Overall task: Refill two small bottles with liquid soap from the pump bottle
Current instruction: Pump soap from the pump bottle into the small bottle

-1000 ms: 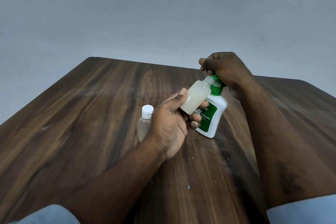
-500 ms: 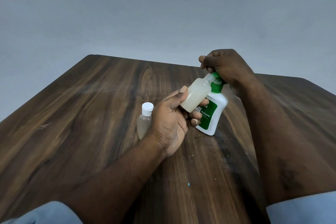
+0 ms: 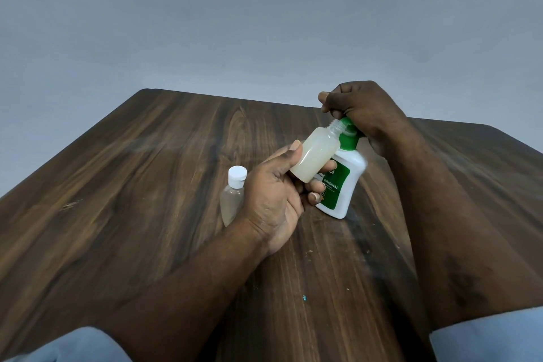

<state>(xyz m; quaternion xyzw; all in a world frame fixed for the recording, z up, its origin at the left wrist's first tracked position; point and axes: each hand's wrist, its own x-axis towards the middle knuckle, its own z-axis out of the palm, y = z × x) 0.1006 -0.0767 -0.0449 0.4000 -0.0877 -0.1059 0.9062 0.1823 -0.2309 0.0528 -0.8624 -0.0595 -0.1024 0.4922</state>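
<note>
Soap refill: your two hands, three bottles, one table (image 3: 147, 185).
Your left hand (image 3: 273, 200) grips an uncapped small bottle (image 3: 316, 154) tilted against the pump bottle (image 3: 340, 185); your right hand (image 3: 364, 109) wraps its pump; a capped small bottle (image 3: 233, 197) stands left of it.

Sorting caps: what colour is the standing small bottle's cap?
White, on the capped small bottle; clearest in the head view.

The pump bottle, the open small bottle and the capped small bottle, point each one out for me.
pump bottle (image 3: 338, 185), head view, on its green label.
open small bottle (image 3: 316, 154), head view, on its cloudy body.
capped small bottle (image 3: 237, 174), head view, on its white cap.
</note>
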